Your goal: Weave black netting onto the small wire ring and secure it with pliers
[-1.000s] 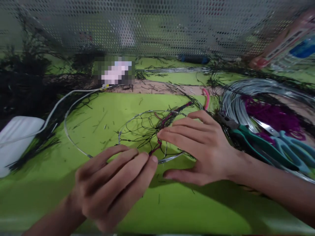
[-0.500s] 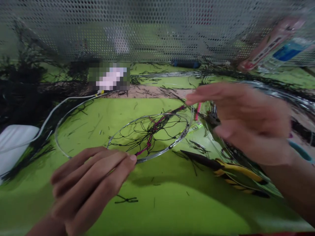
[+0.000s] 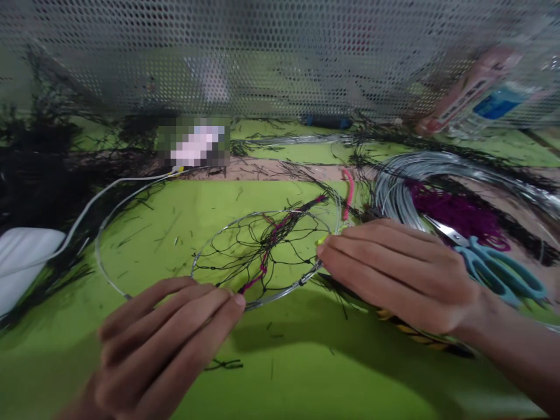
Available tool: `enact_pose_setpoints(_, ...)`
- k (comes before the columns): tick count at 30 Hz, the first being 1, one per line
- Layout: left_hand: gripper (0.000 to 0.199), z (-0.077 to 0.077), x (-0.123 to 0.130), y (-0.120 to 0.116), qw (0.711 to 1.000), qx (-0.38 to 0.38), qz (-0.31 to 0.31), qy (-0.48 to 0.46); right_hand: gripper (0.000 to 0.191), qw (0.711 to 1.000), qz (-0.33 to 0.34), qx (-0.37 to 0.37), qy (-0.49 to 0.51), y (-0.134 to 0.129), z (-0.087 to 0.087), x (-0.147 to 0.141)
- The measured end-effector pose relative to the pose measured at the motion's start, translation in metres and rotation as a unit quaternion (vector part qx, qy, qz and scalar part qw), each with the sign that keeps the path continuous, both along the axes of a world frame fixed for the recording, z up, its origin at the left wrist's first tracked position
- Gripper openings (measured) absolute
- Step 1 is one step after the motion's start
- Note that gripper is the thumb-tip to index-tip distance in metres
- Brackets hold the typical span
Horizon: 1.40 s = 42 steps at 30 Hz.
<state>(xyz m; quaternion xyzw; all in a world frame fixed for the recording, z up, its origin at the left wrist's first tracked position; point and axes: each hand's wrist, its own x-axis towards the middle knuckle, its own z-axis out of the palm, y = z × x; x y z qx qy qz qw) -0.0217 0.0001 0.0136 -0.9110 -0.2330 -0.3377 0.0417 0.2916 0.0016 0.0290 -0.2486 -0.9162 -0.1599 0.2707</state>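
Note:
My left hand (image 3: 166,344) pinches the near side of a wire ring (image 3: 273,301) between thumb and fingers. Black netting (image 3: 273,236) spans the ring, and a magenta cord (image 3: 263,268) runs through its gathered middle. At the ring's right side, my right hand (image 3: 402,274) is closed, its fingertips on the wire; a bit of yellow-green shows beside them. Under this hand lie pliers (image 3: 426,338) with yellow and black handles, mostly hidden. A pink twisted piece (image 3: 349,192) lies just beyond its fingers.
Blue-handled scissors (image 3: 499,271), a purple cord bundle (image 3: 455,213) and a wire coil (image 3: 394,186) lie at right. Black netting (image 3: 39,175) heaps at left near a white object (image 3: 28,262) with a cable. A bottle (image 3: 490,111) lies by the perforated metal panel (image 3: 271,52).
My right hand has come down and left from above the table and closed at the ring's right side, covering much of the pliers. My left hand keeps its pinch on the ring.

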Motion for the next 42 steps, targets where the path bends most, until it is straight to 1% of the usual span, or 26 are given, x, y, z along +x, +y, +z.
enact_pose_setpoints(2,0.018,-0.002,0.002,0.000,1.000,0.020,-0.008,0.002,0.015,0.999,0.027,-0.004,-0.019,0.004,0.003,0.001)
enact_pose_setpoints(3,0.018,-0.003,0.003,0.000,1.000,0.022,-0.014,0.007,0.015,0.999,0.037,-0.019,-0.023,0.005,0.004,0.001)
enact_pose_setpoints(7,0.020,-0.009,0.000,-0.006,0.998,0.010,-0.056,0.022,0.018,0.990,0.057,-0.120,-0.043,0.008,0.004,0.003)
enact_pose_setpoints(9,0.024,-0.011,-0.001,-0.008,0.997,0.008,-0.059,0.040,0.021,0.987,0.060,-0.138,-0.048,0.006,0.000,0.006)
enact_pose_setpoints(11,0.026,-0.011,-0.001,-0.009,0.997,-0.007,-0.057,0.059,0.019,0.988,0.059,-0.131,-0.050,0.004,-0.005,0.009)
enact_pose_setpoints(13,0.023,-0.009,0.001,-0.008,0.996,-0.026,-0.058,0.063,0.015,0.992,0.053,-0.108,-0.037,0.001,-0.010,0.012)
enact_pose_setpoints(17,0.015,-0.002,0.009,-0.003,0.994,-0.070,-0.013,0.088,0.019,0.996,0.051,-0.066,-0.014,-0.003,-0.017,0.017)
enact_pose_setpoints(19,0.013,0.000,0.012,-0.001,0.990,-0.102,-0.003,0.100,0.021,0.997,0.043,-0.066,-0.018,-0.004,-0.019,0.020)
enact_pose_setpoints(21,0.014,0.001,0.014,0.001,0.985,-0.142,-0.007,0.097,0.024,0.997,0.038,-0.073,-0.013,-0.005,-0.022,0.024)
enact_pose_setpoints(25,0.019,0.001,0.014,0.009,0.968,-0.237,0.012,0.076,0.037,0.995,0.045,-0.085,0.000,-0.005,-0.029,0.033)
enact_pose_setpoints(27,0.022,0.002,0.014,0.014,0.961,-0.266,0.012,0.079,0.041,0.995,0.039,-0.087,0.001,-0.004,-0.032,0.037)
enact_pose_setpoints(31,0.016,0.004,0.017,0.019,0.953,-0.295,-0.020,0.069,0.043,0.995,0.030,-0.093,0.009,-0.002,-0.034,0.039)
enact_pose_setpoints(34,0.014,0.002,0.020,0.017,0.961,-0.270,-0.041,0.051,0.040,0.995,0.026,-0.100,0.000,-0.001,-0.032,0.039)
enact_pose_setpoints(38,0.011,-0.003,0.024,0.014,0.978,-0.194,-0.040,0.065,0.033,0.993,0.031,-0.111,-0.008,0.000,-0.026,0.038)
enact_pose_setpoints(40,0.013,-0.006,0.024,0.013,0.984,-0.151,-0.051,0.074,0.029,0.992,0.030,-0.119,-0.012,0.001,-0.025,0.038)
enact_pose_setpoints(42,0.016,-0.008,0.025,0.010,0.986,-0.142,-0.061,0.071,0.028,0.992,0.025,-0.121,-0.022,0.002,-0.026,0.038)
